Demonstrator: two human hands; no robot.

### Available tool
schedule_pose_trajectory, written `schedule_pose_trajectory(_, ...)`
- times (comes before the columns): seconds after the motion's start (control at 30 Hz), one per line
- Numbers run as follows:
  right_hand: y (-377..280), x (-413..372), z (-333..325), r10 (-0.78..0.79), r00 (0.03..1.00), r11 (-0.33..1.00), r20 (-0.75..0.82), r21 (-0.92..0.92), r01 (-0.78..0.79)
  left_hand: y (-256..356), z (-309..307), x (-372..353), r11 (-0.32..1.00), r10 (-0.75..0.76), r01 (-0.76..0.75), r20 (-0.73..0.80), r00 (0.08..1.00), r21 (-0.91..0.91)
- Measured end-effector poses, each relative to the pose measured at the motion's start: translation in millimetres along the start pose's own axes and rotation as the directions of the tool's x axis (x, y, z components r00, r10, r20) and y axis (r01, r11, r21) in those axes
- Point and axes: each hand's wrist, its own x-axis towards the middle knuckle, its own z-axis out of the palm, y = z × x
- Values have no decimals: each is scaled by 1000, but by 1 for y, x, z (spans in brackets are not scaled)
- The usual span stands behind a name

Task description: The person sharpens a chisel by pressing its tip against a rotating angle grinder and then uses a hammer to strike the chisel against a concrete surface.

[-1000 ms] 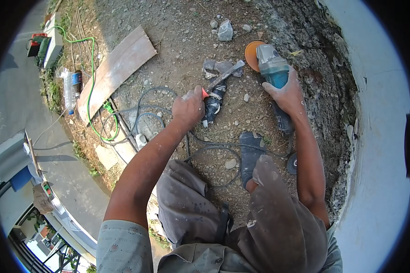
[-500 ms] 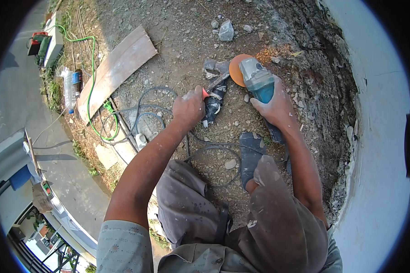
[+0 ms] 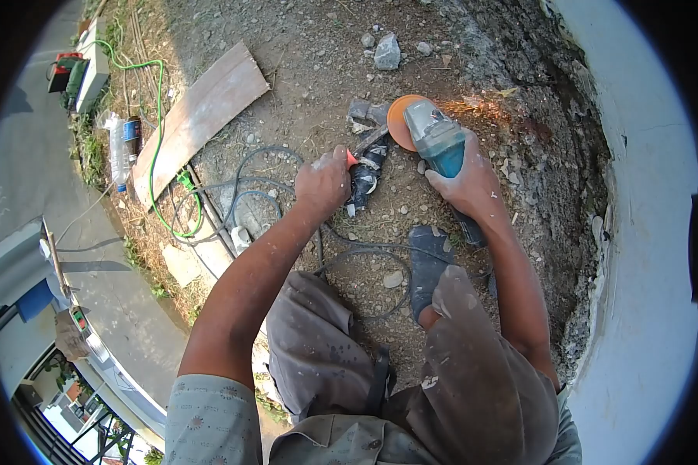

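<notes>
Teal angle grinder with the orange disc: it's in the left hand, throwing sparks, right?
No. The head view shows the teal angle grinder with the orange disc in the right hand, throwing sparks; the left hand grips an orange-handled flat metal tool.

Outdoor building site beside a paved road: bare stony ground, a plank, a green hose, tangled power cables, a sparking angle grinder, and a white wall with a crumbling base.

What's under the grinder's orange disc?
The grey metal blade of the orange-handled tool in the left hand runs under the orange grinding disc of the teal angle grinder in the right hand. The disc hides the blade's tip.
</notes>
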Motion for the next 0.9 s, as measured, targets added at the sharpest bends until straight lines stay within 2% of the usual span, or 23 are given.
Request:
schedule_pose_trajectory(0.07,2,0,3,-48,998,999,-40,-15,48,0,-1,-1,1000,4,-5,-9,1000,-23)
schedule_pose_trajectory(0.17,5,1,4,-59,997,998,-55,-33,57,4,-4,-1,999,-3,3,9,1000,49)
schedule_pose_trajectory(0.27,5,2,3,-48,998,998,-44,-32,47,3,-3,0,999,-21,20,27,999,39)
schedule_pose_trajectory(0.47,8,10,-8,20,999,999,-31,-27,-21,-1,3,1,999,6,-5,-29,1000,32)
schedule_pose_trajectory(0.57,11,17,-10,-6,999,1000,-52,-17,5,1,1,0,1000,-12,12,-18,1000,-2)
schedule_pose_trajectory(0.67,9,27,-11,77,995,997,-66,-7,-78,4,-3,-2,1000,-4,4,-6,1000,17)
schedule_pose_trajectory(0.87,28,36,-5,9,978,997,-207,81,8,0,1,1,1000,4,-4,-11,1000,21)
schedule_pose_trajectory(0.9,29,34,-5,6,981,997,-192,73,8,-2,4,1,1000,3,-2,-15,1000,19)
